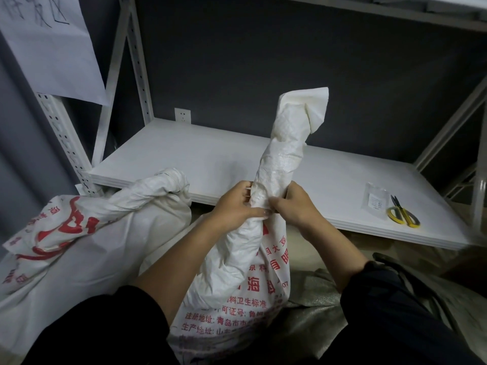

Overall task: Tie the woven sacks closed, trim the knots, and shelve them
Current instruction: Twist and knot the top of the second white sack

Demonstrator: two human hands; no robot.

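A white woven sack [237,280] with red print stands in front of me, its top gathered into a tall twisted neck [284,143] that rises over the shelf. My left hand [234,204] grips the neck's base from the left. My right hand [295,204] grips it from the right, and the fingertips of the two hands almost meet. A thin white tie shows between my left fingers. A second white sack [79,246] with red print lies to the left, its neck twisted. Yellow-handled scissors [403,213] lie on the white shelf board [184,159] at the right.
A small clear packet [375,201] lies beside the scissors. White perforated shelf uprights [63,143] stand at the left, with a paper sign [50,46] hanging on them. A wall socket [182,115] sits behind the shelf. A grey woven sack [316,309] lies under my right arm.
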